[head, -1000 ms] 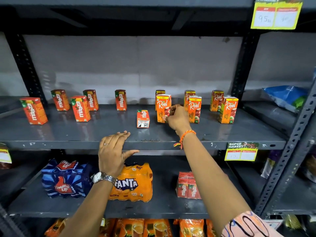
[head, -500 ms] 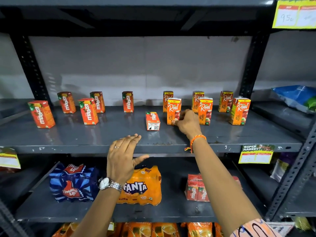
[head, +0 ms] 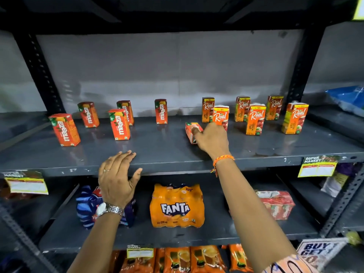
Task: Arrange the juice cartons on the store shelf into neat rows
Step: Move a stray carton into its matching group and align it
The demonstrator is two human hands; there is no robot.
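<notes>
Several red Maaza cartons [head: 119, 124] stand scattered on the left half of the grey shelf [head: 157, 152]. Several orange Real cartons [head: 255, 119] stand in two loose rows on the right half. One small Maaza carton [head: 190, 129] lies on its side near the middle. My right hand [head: 211, 140] is closed over its right part, thumb on its top. My left hand [head: 116, 178] is open with fingers spread, fingertips resting on the shelf's front edge.
The shelf below holds an orange Fanta pack [head: 177, 205], a blue bottle pack [head: 86, 205] and a red carton pack [head: 279, 203]. Yellow price tags [head: 317, 166] hang from the front edge. Black uprights [head: 299, 75] flank the bay, and a blue bag [head: 348, 99] lies at far right.
My right hand has left the front Real carton and moved left onto the carton lying on its side. My left hand stays on the shelf edge.
</notes>
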